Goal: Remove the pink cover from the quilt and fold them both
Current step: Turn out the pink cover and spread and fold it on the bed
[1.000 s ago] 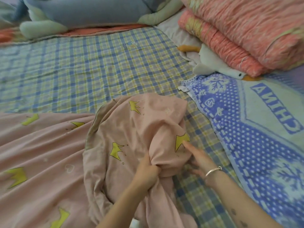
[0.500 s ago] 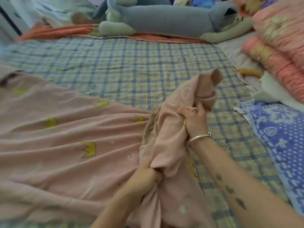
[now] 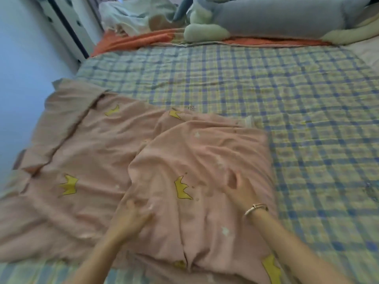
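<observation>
Light, limp pink cover [image 3: 196, 152]; left hand [image 3: 131, 219] and right hand [image 3: 241, 194] rest on it flat-fingered, gripping nothing; probably best lifted by its corners

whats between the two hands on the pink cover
In the head view, only the wrinkled pink cover, bearing one yellow crown print, lies between the left hand and right hand.

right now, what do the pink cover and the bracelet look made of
Pink cover: thin matte cloth, probably cotton; it lies in soft creases with printed yellow crowns. Bracelet: likely metal, silvery and glossy; a thin rigid band with a bright glint, though blurred.
</observation>
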Demonstrator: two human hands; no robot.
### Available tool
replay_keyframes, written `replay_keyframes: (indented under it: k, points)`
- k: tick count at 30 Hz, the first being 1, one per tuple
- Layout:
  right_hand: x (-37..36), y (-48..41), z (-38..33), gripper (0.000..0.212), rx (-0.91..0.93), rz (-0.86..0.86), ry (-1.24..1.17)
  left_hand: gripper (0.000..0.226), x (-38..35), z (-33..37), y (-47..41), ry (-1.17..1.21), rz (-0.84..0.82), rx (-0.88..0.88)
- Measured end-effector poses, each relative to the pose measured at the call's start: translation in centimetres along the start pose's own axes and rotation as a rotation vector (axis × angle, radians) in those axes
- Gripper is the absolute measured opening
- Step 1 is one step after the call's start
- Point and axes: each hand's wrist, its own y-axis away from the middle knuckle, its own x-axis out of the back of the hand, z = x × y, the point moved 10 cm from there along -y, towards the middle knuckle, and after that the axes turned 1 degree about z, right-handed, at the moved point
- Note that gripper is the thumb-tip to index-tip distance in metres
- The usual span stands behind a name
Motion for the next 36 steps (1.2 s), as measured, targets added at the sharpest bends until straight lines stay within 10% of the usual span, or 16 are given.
replay_keyframes:
  k: [7, 10, 15, 29, 36]
  points:
    - [1.1, 3.6, 9.1, 0.055, -0.180, 0.183, 0.559, 0.032, -3.5, -3.6, 1.4, -0.573, 0.002, -0.006]
    - [-0.8, 4.9, 8.4, 0.018, -0.040, 0.140, 0.719, 0.040, -3.8, -6.8, 1.8, -0.591, -0.063, 0.000]
    - [-2.9, 8.3, 7.2, 0.025, 0.178, 0.064, 0.741, 0.039, -2.8, -9.1, 3.0, -0.436, -0.046, 0.112]
    - [7.9, 1.4, 6.7, 0.005, 0.063, 0.185, 0.278, 0.022, -6.2, 22.0, -0.1, -0.140, 0.144, -0.609]
    - [11.0, -10.5, 3.5, 0.046, 0.020, 0.234, 0.232, 0.033, -4.7, 29.8, -7.9, -0.317, 0.247, -0.722]
